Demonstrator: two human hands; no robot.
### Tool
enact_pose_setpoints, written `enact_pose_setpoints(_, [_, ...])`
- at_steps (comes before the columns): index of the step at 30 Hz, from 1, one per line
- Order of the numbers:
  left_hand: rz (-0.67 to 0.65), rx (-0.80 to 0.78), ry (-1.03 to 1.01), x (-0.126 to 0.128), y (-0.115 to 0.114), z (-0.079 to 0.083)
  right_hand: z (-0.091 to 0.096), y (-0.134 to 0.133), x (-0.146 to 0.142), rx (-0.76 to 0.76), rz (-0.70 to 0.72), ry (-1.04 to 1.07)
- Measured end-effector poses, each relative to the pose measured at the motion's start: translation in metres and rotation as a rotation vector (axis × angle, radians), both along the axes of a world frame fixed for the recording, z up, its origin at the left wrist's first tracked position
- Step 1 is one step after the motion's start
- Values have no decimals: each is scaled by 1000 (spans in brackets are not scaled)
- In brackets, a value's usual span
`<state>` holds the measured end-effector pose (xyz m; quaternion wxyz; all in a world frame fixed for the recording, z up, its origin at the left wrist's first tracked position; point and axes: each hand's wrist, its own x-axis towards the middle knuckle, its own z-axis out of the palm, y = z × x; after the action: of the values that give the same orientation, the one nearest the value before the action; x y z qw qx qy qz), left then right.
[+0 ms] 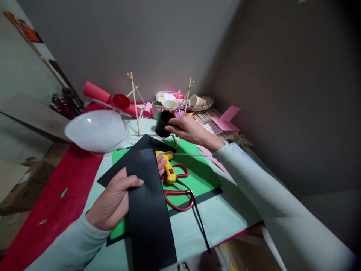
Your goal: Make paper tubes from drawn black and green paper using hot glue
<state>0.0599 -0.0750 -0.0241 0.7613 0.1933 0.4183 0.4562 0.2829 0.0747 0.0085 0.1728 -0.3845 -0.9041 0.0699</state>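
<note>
Black paper strip [149, 222] leads the head view, held upright at a slight slant over the near part of the tabletop [220, 222]. The left hand [111, 201] grasps it, thumb across the front and fingers [161, 165] behind, their tips showing past its right edge. Farther off, the right hand [190, 128] pinches a black cup [163, 127] by its rim, near a white cup [170, 105]. Between the 2 hands, a yellow glue gun [170, 174] lies beside red-handled scissors [178, 208] over green paper [204, 175]. A translucent oval dome [96, 130] sits to the left; 2 stick frames, the left frame [134, 103] and the right frame [188, 94], stand toward the wall [146, 41].
</note>
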Motion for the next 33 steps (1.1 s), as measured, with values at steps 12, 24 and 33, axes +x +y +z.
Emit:
enact_pose_setpoints(12, [-15,35,3,-2,0,-5,-14,18,0,-24,36,-144])
enact_pose_setpoints(24, [44,150,36,4,-5,4,-4,-108,-6,-528,2,527])
enact_pose_setpoints(33, [57,188,124,9,-9,4,-31,-124,-24,-919,75,743])
